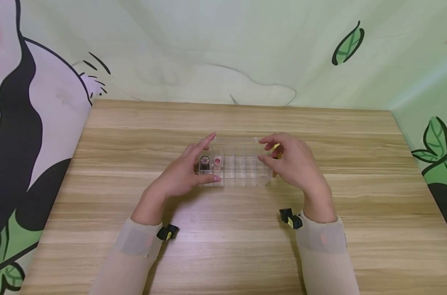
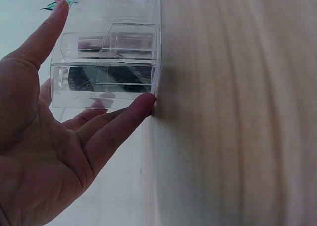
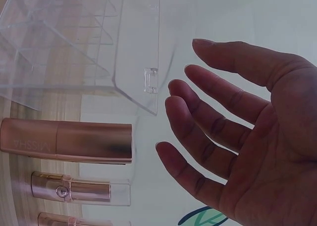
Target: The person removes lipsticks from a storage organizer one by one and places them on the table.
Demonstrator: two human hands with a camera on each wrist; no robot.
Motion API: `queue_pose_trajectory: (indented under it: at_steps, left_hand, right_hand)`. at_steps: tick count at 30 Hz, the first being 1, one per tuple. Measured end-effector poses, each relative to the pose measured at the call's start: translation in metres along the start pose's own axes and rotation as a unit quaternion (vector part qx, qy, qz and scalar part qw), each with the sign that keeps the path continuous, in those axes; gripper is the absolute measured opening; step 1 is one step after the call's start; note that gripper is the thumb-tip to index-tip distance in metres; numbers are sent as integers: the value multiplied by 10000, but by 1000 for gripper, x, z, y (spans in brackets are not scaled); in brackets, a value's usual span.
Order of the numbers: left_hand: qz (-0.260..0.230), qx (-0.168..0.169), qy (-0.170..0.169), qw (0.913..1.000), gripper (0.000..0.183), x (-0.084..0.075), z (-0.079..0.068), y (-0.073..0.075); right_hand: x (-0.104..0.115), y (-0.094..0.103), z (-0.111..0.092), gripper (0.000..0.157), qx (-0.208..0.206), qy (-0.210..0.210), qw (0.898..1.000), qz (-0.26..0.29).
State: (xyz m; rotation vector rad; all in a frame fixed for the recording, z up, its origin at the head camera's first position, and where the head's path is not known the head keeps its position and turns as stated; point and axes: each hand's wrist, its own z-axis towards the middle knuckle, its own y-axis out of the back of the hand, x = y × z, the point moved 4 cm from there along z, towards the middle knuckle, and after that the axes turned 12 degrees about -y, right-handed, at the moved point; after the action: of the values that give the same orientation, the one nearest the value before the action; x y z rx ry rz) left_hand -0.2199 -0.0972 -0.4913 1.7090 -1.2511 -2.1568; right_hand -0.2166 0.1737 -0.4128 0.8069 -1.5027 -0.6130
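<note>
A clear plastic lipstick organizer (image 1: 240, 166) with several compartments sits mid-table. At its left end stand a black lipstick (image 1: 205, 162) and, beside it, a pink lipstick with a clear cap (image 1: 217, 162). My left hand (image 1: 181, 174) spans that end, thumb along the front and the other fingers at the side and back. Those fingers look fairly straight, with fingertips at the organizer's side wall near the table in the left wrist view. By the right end hovers my right hand (image 1: 291, 159), fingers loosely bent and holding nothing; the right wrist view shows it apart from the organizer.
Right of the organizer stand a rose-gold lipstick (image 3: 67, 141) lettered MISSHA, a slimmer lipstick with a clear cap (image 3: 74, 189), and part of another. My right hand mostly hides them in the head view. A printed cloth (image 1: 223, 49) hangs behind the wooden table (image 1: 227, 246).
</note>
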Motion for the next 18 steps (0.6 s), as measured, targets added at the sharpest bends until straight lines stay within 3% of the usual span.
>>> queue_pose_trajectory:
  at_steps: [18]
  left_hand:
    - [-30,55,-50,10000,109,0,0,1]
  right_hand:
    - [2,-4,1,32,-25,63,9999,-75]
